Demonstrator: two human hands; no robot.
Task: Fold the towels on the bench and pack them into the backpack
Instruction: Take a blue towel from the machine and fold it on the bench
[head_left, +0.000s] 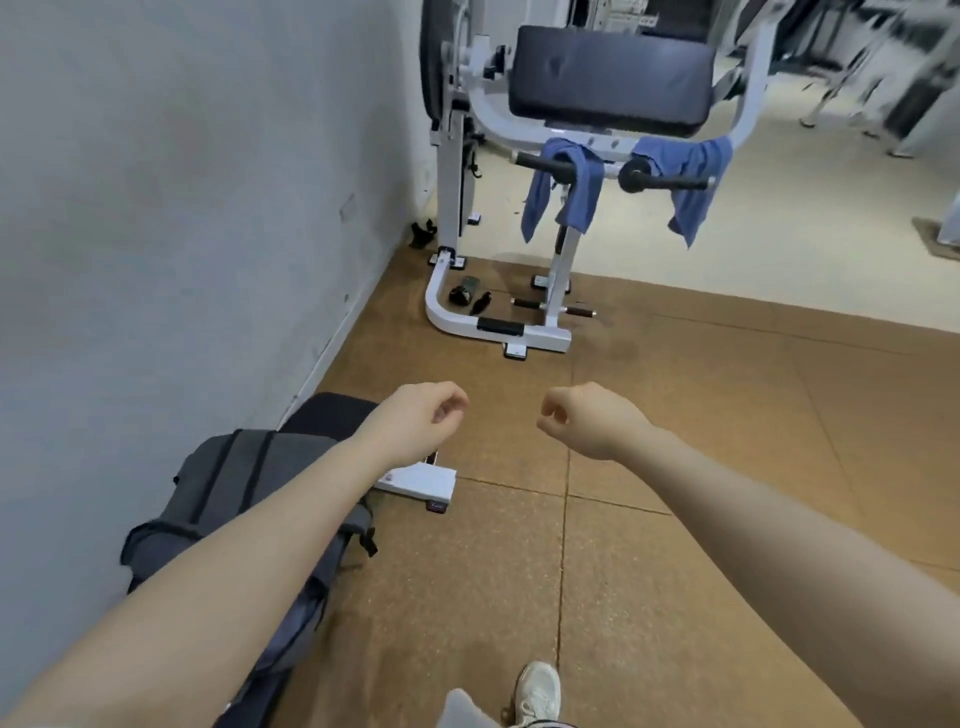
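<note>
Two blue towels hung in the upper middle of the frame, draped over the black padded handlebars of a white gym machine (558, 291): the left towel (563, 189) bunched over its bar with two tails hanging down, the right towel (691, 182) spread wider and dropping to a pointed corner. Both looked like thin, soft cloth, so they would likely be light, limp and easy to lift, though they would sag and bunch unless held at two corners; a pinch at the top edge where each crossed its bar seemed the surest place to take hold, then a shift to the corners for folding. Neither looked fragile or slippery. The left hand (415, 421) and the right hand (592, 421) hovered in the middle of the frame, well short of the towels, each grip loosely curled and holding nothing. The grey backpack (234, 499) lay at the lower left on a dark padded surface (327, 410) beside the wall, partly hidden under the left forearm; whether its zip stood open could not be told.
</note>
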